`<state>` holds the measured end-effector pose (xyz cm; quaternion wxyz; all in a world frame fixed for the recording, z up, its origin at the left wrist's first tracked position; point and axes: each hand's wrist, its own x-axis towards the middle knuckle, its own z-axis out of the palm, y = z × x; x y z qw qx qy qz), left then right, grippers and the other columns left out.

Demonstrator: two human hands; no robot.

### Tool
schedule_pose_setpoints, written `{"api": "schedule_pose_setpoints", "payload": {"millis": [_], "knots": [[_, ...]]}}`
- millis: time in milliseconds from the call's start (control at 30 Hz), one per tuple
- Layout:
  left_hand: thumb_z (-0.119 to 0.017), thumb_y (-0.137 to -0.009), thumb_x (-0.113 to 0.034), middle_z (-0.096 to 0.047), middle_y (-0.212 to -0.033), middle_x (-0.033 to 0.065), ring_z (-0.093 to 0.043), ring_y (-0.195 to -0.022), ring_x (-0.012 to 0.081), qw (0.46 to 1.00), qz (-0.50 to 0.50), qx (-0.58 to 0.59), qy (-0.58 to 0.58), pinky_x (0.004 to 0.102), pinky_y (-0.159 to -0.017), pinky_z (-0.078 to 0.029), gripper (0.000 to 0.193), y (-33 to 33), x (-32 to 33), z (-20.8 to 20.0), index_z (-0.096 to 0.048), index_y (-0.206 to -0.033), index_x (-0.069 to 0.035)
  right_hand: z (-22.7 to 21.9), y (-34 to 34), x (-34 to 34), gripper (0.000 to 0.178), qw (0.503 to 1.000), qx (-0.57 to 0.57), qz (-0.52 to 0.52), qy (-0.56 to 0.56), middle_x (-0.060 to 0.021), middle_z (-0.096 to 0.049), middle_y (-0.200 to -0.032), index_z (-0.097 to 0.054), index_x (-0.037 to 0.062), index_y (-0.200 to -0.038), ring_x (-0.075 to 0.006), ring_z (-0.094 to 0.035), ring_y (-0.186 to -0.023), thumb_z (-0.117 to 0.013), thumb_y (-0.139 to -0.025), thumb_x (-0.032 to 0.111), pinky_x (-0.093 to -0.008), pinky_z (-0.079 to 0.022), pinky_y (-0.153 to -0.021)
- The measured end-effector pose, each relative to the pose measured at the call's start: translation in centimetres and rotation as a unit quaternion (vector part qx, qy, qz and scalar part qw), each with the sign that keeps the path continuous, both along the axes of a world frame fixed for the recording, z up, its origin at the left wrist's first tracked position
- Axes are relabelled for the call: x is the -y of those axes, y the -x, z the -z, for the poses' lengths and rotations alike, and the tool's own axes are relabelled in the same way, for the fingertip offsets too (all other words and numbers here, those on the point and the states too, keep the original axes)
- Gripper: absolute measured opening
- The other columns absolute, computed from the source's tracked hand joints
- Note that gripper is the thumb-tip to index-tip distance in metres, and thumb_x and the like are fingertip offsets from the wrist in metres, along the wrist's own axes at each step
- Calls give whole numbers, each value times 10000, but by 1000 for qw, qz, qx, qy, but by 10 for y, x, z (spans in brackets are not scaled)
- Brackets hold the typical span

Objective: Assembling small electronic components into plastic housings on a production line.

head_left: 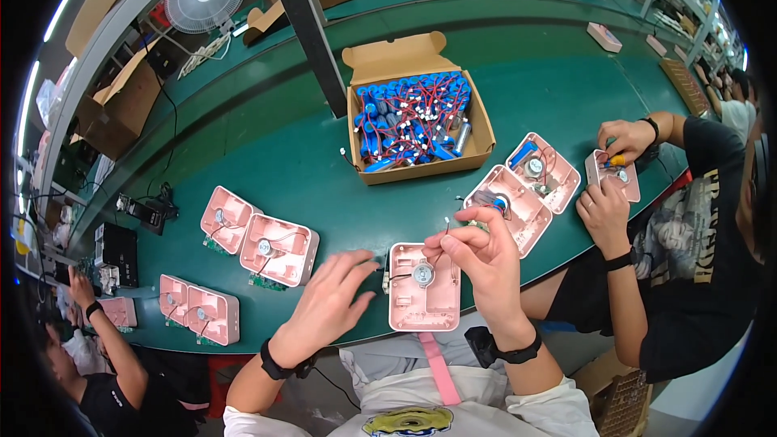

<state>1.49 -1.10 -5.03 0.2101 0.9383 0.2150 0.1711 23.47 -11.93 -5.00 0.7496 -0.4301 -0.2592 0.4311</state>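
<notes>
Right in front of me lies a pink plastic housing (409, 317), its inside facing up, with a round metal speaker (422, 274) in it. Above its right side, my right hand (487, 263) pinches a thin wire, whose small white connector (447, 221) sticks up past the fingertips. To the left of the housing hovers my left hand (328, 299), fingers apart and holding nothing. A small part, perhaps a circuit board (386, 279), shows at the housing's left edge, near the left fingertips.
A cardboard box (421, 168) of blue battery cells with red wires stands ahead. More pink housings (299, 269) lie to the left, others (530, 231) to the right. On the right, a co-worker's hands (607, 202) hold a yellow-handled tool at a housing. Another person sits far left.
</notes>
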Motion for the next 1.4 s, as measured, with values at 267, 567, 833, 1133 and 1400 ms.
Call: {"api": "schedule_pose_setpoints", "payload": {"millis": [267, 567, 833, 1133, 1400], "knots": [[-777, -837, -25, -672, -1244, 158, -646, -1198, 376, 998, 58, 2, -5, 461, -1010, -533, 397, -21, -10, 8, -667, -1218, -11, 1, -8, 6, 140, 999, 22, -16, 31, -166, -772, -983, -639, -57, -1146, -220, -768, -910, -634, -1047, 40, -341, -614, -884], [-738, -930, -57, -744, -1064, 180, -734, -926, 296, 988, 1, -13, 153, 378, -822, -589, 247, -40, -23, 4, -688, -1150, 42, 1, -12, 13, 116, 998, 49, 13, 47, -99, -749, -919, -662, -50, -1112, -154, -725, -802, -645, -1049, 45, -299, -584, -755], [-757, -942, -50, -751, -995, 150, -723, -782, 182, 958, -25, 45, 283, 306, -729, -594, 225, -45, -32, 25, -693, -1121, 69, 9, 0, 6, 85, 861, 493, 63, 104, -89, -677, -853, -701, -33, -983, -197, -667, -693, -740, -951, 36, -326, -520, -642], [-775, -910, -15, -709, -934, 115, -721, -764, 176, 951, 3, 101, 292, 290, -705, -596, 240, -46, -30, 32, -697, -1120, 70, 22, 16, -20, 64, 780, 610, 78, 115, -117, -634, -845, -680, -11, -864, -326, -641, -784, -741, -846, -18, -429, -514, -660], [-759, -893, 9, -700, -943, 141, -715, -733, 234, 970, 2, 119, 212, 321, -664, -578, 242, -42, -19, 32, -707, -1125, 50, 19, 22, -19, 85, 774, 616, 58, 131, -112, -633, -841, -664, -3, -854, -325, -639, -785, -738, -824, -34, -437, -510, -668]]}}
